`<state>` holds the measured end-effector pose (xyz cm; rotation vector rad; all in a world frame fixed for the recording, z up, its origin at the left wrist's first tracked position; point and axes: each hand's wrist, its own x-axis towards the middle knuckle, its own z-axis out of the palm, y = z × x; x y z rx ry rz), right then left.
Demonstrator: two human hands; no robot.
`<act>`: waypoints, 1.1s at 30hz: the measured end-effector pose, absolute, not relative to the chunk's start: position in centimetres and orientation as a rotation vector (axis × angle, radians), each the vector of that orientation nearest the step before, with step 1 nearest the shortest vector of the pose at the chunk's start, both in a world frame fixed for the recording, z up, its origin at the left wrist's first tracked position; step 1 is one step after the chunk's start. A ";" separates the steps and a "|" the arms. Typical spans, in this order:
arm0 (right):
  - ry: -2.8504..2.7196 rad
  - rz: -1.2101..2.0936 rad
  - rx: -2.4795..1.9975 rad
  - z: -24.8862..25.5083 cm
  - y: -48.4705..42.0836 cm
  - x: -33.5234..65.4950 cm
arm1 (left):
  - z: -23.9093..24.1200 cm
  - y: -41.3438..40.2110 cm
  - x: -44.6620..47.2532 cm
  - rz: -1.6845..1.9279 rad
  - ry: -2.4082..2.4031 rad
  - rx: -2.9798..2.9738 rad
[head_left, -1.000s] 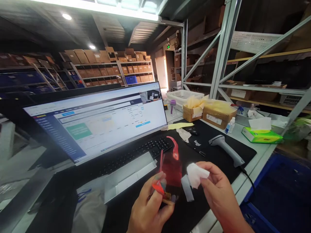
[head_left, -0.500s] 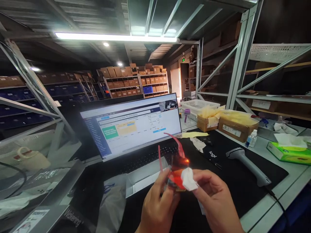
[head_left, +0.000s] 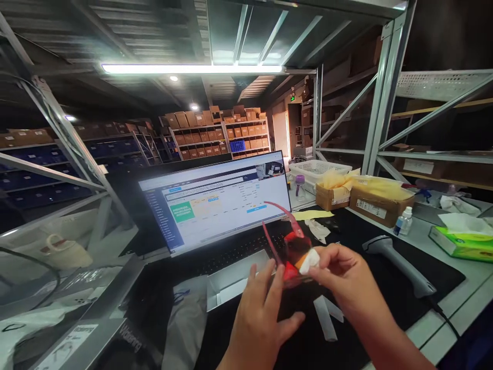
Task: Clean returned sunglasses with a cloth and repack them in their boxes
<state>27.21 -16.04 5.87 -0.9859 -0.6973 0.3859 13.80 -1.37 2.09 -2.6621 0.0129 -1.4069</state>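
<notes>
Red-framed glasses (head_left: 296,248) with reddish-orange, mirror-like lenses are held up in front of the keyboard, temples unfolded toward the monitor. At their right side my right hand (head_left: 342,272) is closed, pinching the rim and a crumpled white tissue (head_left: 309,261) against a lens. My left hand (head_left: 262,313) is open beside the glasses, thumb and fingers spread. Its fingertips are close to the left temple, and I cannot tell whether they touch. An open light-grey box (head_left: 234,280) lies behind my left hand, with a grey pouch (head_left: 187,318) left of it.
A monitor (head_left: 219,205) and keyboard (head_left: 239,252) stand ahead. On the black mat (head_left: 385,293) are a barcode scanner (head_left: 404,264) and white strips (head_left: 325,317). Cartons (head_left: 372,200), a small bottle (head_left: 403,222) and a tissue box (head_left: 458,241) stand right. Grey boxes (head_left: 103,339) fill the left.
My left hand has let go of the glasses and spread its fingers. The glasses have risen slightly and shifted right with my right hand. White strips on the mat have come into view.
</notes>
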 end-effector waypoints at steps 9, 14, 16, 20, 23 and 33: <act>-1.241 0.366 -1.582 9.1 -18.8 29.5 | 8.8 0.8 8.7 -1.234 -0.054 -2.752; -1.349 0.715 -1.475 9.8 -17.2 28.7 | 9.4 2.4 9.4 -0.806 0.197 -3.275; -1.339 0.792 -1.454 10.1 -16.7 28.6 | 9.4 3.0 9.7 -0.683 0.246 -3.459; -1.403 0.786 -1.493 10.8 -16.1 28.8 | 9.5 3.6 9.9 -0.443 0.336 -3.719; -1.426 0.742 -1.508 10.9 -15.8 29.1 | 9.4 3.6 10.0 -0.394 0.287 -3.797; -1.213 -0.463 -1.336 8.6 -15.3 27.2 | 8.2 2.6 10.4 -1.102 -0.117 -3.781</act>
